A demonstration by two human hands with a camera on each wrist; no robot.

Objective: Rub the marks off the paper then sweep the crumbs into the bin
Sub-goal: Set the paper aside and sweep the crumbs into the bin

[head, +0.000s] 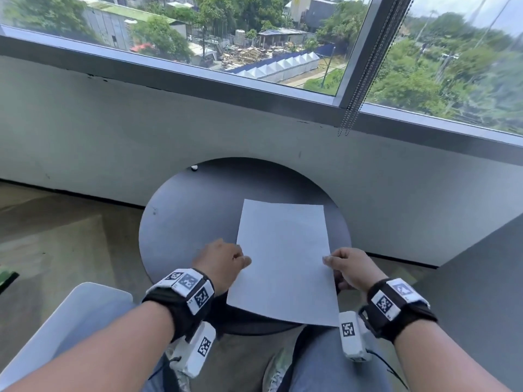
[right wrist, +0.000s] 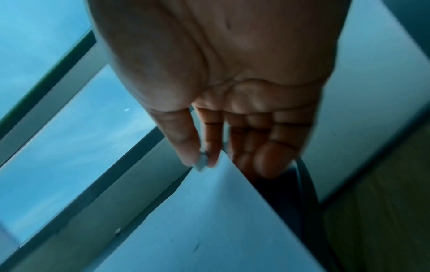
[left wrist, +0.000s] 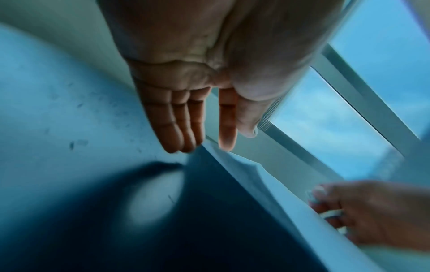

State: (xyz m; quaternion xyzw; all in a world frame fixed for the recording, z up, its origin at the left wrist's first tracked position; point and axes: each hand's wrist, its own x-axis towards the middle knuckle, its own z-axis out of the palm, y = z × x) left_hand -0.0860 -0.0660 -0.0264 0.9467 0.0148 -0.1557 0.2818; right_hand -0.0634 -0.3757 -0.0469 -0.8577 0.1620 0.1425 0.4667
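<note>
A white sheet of paper (head: 283,264) is tilted over the near half of a round dark table (head: 184,222), its near edge hanging past the rim. My left hand (head: 240,260) pinches the sheet's left edge, thumb on top. My right hand (head: 329,260) pinches the right edge. In the right wrist view the thumb and forefinger of the right hand (right wrist: 207,163) meet on the paper (right wrist: 209,220), which shows a few faint specks. In the left wrist view the left hand (left wrist: 209,145) meets the paper (left wrist: 267,193) edge. A small white eraser (head: 194,167) lies at the table's far rim.
A pale plastic thing (head: 70,321), possibly the bin, stands by my left knee at the lower left. A grey wall under a wide window runs behind the table. A dark panel (head: 481,278) rises at the right. My legs and shoes are below the table's near edge.
</note>
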